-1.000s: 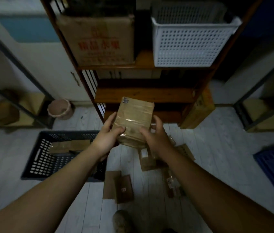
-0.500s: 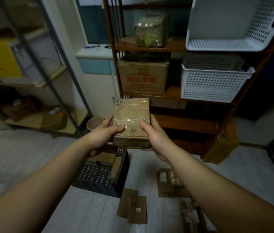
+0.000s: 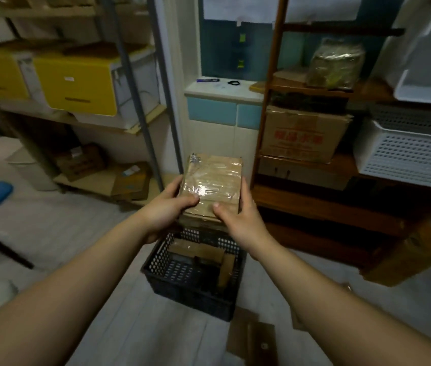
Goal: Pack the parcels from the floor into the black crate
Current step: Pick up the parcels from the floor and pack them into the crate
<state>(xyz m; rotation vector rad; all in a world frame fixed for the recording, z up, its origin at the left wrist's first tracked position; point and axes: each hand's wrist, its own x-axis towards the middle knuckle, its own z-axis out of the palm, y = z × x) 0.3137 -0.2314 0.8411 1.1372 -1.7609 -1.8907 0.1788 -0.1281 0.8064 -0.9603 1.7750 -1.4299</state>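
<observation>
**Left arm and hand.** The forearm reaches from the near left up toward the middle of the view. The left hand is at the left edge of a brown cardboard parcel wrapped in glossy clear tape. The thumb lies across the parcel's top face, and the fingers curl round its left side, clamped on it.

**Right arm and hand.** The forearm reaches from the near right, mirroring the left. The right hand takes the parcel's near right corner, with the thumb pressed on the top face and the fingers curled along the right side. What the fingers of either hand do under the parcel is hidden.

**Parcel.** Rectangular and fairly flat, with its top face tilted toward the camera. It is held in the air between both hands, directly above the far end of the crate and clear of it.

**Black perforated plastic crate.** Stands on the pale plank floor, below and nearer than the hands. Inside it, one brown parcel lies flat toward the far end, and another stands on edge against the right wall.

**Flat brown cardboard parcels on the floor.** Near right of the crate, close to it, partly cut off by the frame edge.

**Surroundings.**
- Right: a dark wooden shelf unit carries a cardboard box with red print and a white perforated plastic basket.
- Left: a grey metal rack carries yellow-fronted storage boxes.
</observation>
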